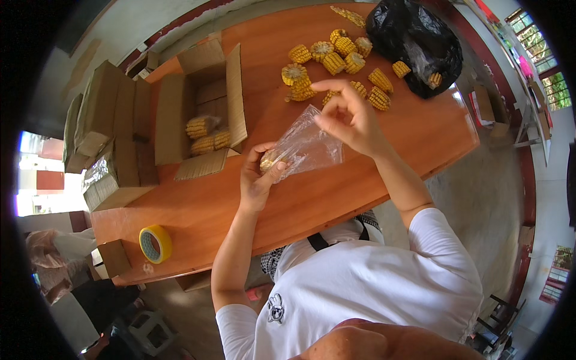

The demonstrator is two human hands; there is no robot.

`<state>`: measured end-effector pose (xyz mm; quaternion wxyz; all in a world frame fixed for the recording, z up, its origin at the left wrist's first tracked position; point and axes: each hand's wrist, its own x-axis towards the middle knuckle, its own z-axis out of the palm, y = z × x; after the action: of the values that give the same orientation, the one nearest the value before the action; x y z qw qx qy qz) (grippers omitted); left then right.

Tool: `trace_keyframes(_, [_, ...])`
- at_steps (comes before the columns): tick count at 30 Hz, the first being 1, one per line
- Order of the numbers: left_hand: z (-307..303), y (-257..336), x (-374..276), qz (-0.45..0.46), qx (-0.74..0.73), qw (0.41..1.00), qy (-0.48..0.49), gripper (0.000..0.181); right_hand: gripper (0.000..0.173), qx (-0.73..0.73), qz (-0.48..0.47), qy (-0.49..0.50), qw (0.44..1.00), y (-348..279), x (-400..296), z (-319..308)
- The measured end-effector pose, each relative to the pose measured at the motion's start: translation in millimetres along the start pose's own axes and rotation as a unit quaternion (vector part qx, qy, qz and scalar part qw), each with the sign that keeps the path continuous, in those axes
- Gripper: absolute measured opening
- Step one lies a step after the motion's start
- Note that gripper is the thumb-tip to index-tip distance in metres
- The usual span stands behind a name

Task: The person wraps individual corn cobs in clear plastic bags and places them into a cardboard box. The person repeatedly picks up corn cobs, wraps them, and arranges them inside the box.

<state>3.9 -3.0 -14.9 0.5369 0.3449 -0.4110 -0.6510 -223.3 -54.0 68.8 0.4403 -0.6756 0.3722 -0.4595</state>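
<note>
My left hand [258, 175] grips a clear plastic bag [310, 146] by its lower end, around a piece of corn [271, 161] inside it. The bag's other end spreads up and to the right, towards my right hand [348, 119]. That hand is raised over the bag's upper edge with thumb and fingers apart; I see nothing in it. Beyond it lie several cut corn cob pieces [334, 63] on the wooden table [202, 234]. To the left, an open cardboard box [171, 119] holds bagged corn pieces [209, 141] at its bottom.
Folded cardboard boxes [108, 121] are piled at the table's left end. A roll of yellow tape [163, 243] and a small carton [113, 259] sit near the front left corner. A black plastic bag [416, 45] slumps at the far right edge, with corn pieces against it.
</note>
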Motion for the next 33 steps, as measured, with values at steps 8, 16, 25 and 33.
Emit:
trace_keyframes(8, [0, 1, 0, -0.001, 0.011, 1.000, -0.011, 0.042, 0.036, -0.117, -0.147, 0.000, 0.982, 16, 12, -19])
trace_keyframes(16, [-2, 2, 1, -0.009, -0.087, 0.996, -0.002, 0.038, 0.014, 0.088, -0.070, 0.081, 0.990, 29, 17, -19])
trace_keyframes(25, [-6, 9, 1, -0.030, -0.156, 0.986, 0.049, 0.036, 0.033, -0.187, -0.120, -0.031, 0.975, -10, -3, -18])
trace_keyframes(33, [-11, 1, 3, -0.030, -0.155, 0.986, 0.045, 0.036, 0.008, -0.122, -0.172, 0.048, 0.976, 1, -7, 6])
